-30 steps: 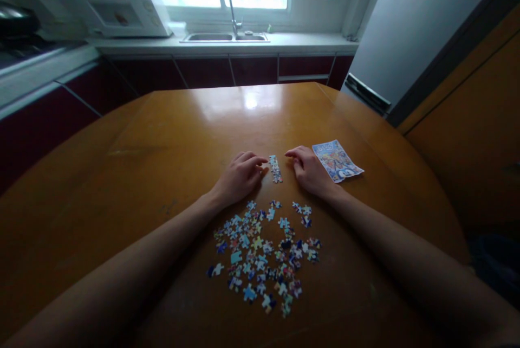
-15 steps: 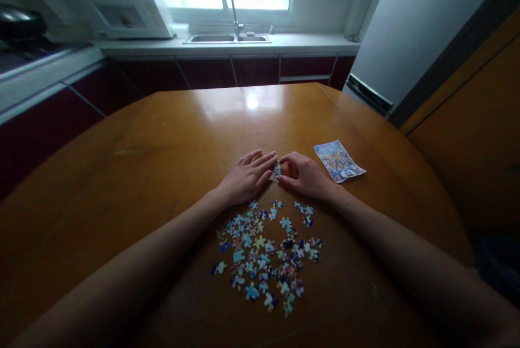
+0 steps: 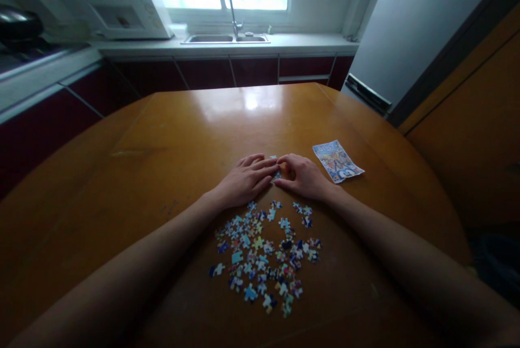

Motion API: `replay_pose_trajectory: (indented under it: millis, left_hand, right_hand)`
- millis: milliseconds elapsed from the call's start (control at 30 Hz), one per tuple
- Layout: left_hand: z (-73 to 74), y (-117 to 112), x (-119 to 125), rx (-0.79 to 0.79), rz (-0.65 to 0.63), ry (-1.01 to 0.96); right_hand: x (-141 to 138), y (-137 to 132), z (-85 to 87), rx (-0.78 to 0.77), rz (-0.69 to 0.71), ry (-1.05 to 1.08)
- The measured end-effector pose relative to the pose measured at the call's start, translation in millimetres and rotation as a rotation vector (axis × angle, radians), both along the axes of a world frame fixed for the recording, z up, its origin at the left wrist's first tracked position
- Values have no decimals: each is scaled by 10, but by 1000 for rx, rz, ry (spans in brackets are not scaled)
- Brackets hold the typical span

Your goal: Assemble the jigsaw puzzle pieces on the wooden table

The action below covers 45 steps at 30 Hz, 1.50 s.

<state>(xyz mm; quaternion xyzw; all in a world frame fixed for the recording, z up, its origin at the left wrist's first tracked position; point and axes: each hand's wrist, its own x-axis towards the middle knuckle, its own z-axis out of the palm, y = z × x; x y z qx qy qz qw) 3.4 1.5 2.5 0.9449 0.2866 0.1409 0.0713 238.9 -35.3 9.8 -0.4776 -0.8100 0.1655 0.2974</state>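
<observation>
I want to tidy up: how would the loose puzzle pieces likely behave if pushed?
The loose puzzle pieces would probably slide rather than roll, since they look flat on the glossy table. Each looks small and thin, so it is likely light. Knobbed edges might snag where pieces crowd together.

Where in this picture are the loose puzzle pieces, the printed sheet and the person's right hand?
Loose puzzle pieces [image 3: 258, 242]: head view, on a yellowish piece near the pile's middle.
Printed sheet [image 3: 338, 162]: head view, middle of its colourful face.
Right hand [image 3: 304, 176]: head view, back of the hand.
</observation>
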Motion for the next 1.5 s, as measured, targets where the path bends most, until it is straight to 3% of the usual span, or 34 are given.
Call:
replay_pose_trajectory:
  millis: [467,633,867,1500]
  left_hand:
    - [90,-74,-16,-12,-91,-64]
    - [61,-46,-30,-62,51,-280]
    - [30,-5,-4,-82,214,-427]
    - [19,2,28,-136,183,-452]
  right_hand:
    - [12,12,-12,-33,11,18]
    - [52,20,-21,-93,44,99]
    - [67,24,-2,-104,-74,209]
    - [75,32,-40,-80,-67,132]
